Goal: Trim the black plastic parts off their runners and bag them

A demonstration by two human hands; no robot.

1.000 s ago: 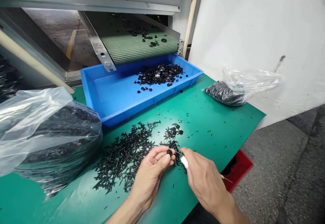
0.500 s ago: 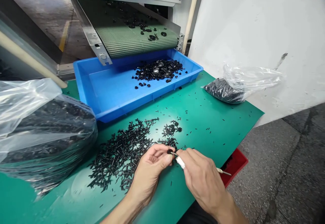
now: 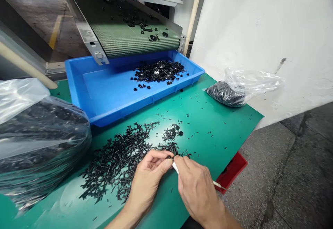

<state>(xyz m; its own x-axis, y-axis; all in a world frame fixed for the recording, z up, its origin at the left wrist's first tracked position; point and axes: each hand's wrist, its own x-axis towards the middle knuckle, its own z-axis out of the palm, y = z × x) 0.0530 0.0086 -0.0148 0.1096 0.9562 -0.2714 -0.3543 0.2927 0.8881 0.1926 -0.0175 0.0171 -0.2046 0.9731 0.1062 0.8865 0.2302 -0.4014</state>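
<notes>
Between the thumb and fingers of my left hand (image 3: 146, 180) is a small round black plastic part (image 3: 169, 157). My right hand (image 3: 198, 191) is wrapped round a slim hand tool (image 3: 175, 167) with a white handle. The tool's thin tip meets the part, though my fingers partly hide the contact. Its back end pokes out behind my right hand, ending in a thin metal point. To the left of my hands lies a pile of black branched plastic pieces (image 3: 111, 163). Just beyond them sits a small cluster of round black parts (image 3: 173, 131).
A blue tray (image 3: 125, 109) holding black parts stands under the end of a green conveyor belt (image 3: 140, 45). Bags of black parts flank it, a large bag (image 3: 52, 135) left and a smaller bag (image 3: 229, 94) right. A red bin (image 3: 234, 170) is below the green table's (image 3: 221, 128) right edge.
The whole view has shifted slightly, so the scene sits further left. My right hand and the tool have drawn closer to my left fingers, and the tool has turned a little at the part.
</notes>
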